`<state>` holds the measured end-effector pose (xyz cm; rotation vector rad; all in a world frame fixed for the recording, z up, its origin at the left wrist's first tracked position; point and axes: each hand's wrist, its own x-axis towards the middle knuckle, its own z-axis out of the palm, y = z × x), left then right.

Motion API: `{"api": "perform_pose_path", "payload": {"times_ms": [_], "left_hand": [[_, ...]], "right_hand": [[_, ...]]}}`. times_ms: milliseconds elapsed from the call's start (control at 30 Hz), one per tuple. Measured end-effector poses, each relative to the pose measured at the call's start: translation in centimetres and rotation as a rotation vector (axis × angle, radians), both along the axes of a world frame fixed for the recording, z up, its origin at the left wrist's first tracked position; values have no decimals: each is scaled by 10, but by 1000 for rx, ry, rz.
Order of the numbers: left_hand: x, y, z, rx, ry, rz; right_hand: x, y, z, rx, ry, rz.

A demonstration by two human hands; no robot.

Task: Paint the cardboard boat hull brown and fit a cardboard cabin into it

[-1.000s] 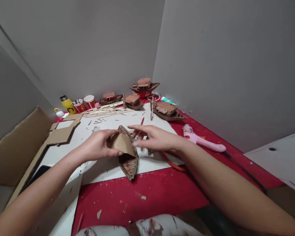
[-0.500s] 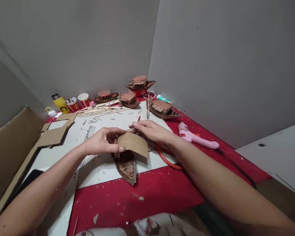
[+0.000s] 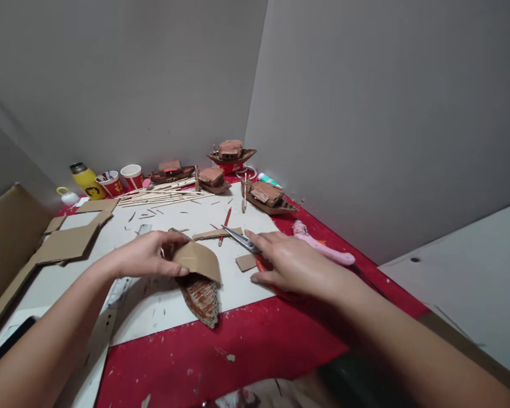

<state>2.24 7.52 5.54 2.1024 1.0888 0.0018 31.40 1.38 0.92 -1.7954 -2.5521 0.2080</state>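
Observation:
My left hand (image 3: 153,255) pinches a curved piece of tan cardboard (image 3: 199,260) over a small brown boat hull (image 3: 202,299). The hull's pointed end shows below the cardboard; its middle is hidden. To the right, my right hand (image 3: 284,260) is closed around red-handled scissors (image 3: 246,242), whose metal blades point up and left. Beside the blades lie a narrow cardboard strip (image 3: 208,234), a red pencil (image 3: 226,224) and a small cardboard scrap (image 3: 246,262).
Several finished model boats (image 3: 266,194) stand at the back. A pink glue gun (image 3: 323,247) lies right of my right hand. Thin sticks (image 3: 161,194), paper cups (image 3: 131,176), a yellow bottle (image 3: 87,181) and cardboard sheets (image 3: 68,241) occupy the left.
My right hand has left the curved cardboard, moved right and taken hold of the scissors. My left hand, the cardboard and the hull appear farther left, partly because the view has shifted.

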Motion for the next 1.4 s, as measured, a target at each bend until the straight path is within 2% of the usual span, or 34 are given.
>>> {"api": "perform_pose_path", "payload": {"times_ms": [133, 267, 333, 400, 500, 567, 700, 767, 833, 967, 1067, 1133, 1267, 1400], "left_hand": [[3, -3, 0, 57, 66, 11], [4, -6, -1, 122, 76, -10], [3, -7, -2, 142, 52, -10], [3, -8, -2, 157, 32, -6], [5, -12, -1, 202, 31, 0], [9, -15, 1, 252, 36, 8], [15, -21, 8, 363, -19, 52], [14, -21, 11, 407, -89, 114], [12, -20, 10, 375, -195, 166], [7, -11, -2, 285, -387, 244], [5, -5, -18, 321, -424, 270], [3, -3, -28, 311, -438, 270], [0, -4, -42, 252, -427, 259], [0, -6, -50, 220, -436, 223]], "right_hand": [[3, 3, -24, 83, 0, 7], [12, 19, -31, 130, -31, -108], [13, 21, -26, 161, -42, -160], [7, 16, -18, 213, 32, -128], [-17, -1, -2, 252, 264, 88], [-40, -11, 8, 244, 305, 212], [-75, -12, 20, 246, 113, 203], [-82, -5, 24, 270, 54, 173], [-85, 3, 24, 298, 72, 141], [-89, 15, 14, 342, 355, 125], [-96, 19, 1, 335, 639, 95], [-99, 19, -8, 293, 735, 54], [-97, 16, -24, 244, 724, 59], [-87, 14, -40, 334, 634, 149]]}}
